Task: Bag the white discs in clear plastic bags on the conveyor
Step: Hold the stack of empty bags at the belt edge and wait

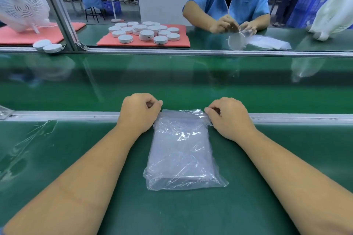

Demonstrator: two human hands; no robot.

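- Head view: left hand [140, 111] and right hand [227, 117], fingers curled, pinch the top corners of a clear, limp plastic bag pack [181, 150] at lower centre.
- Round white plastic discs [145, 31] sit upper left, seemingly light and rigid.
- Bag film probably slippery; grip the mouth edge.

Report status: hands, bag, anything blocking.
Left hand and right hand each pinch a top corner of the clear bag. Bag flat on the green belt, top at the rail. White discs across the conveyor. Nothing blocking.
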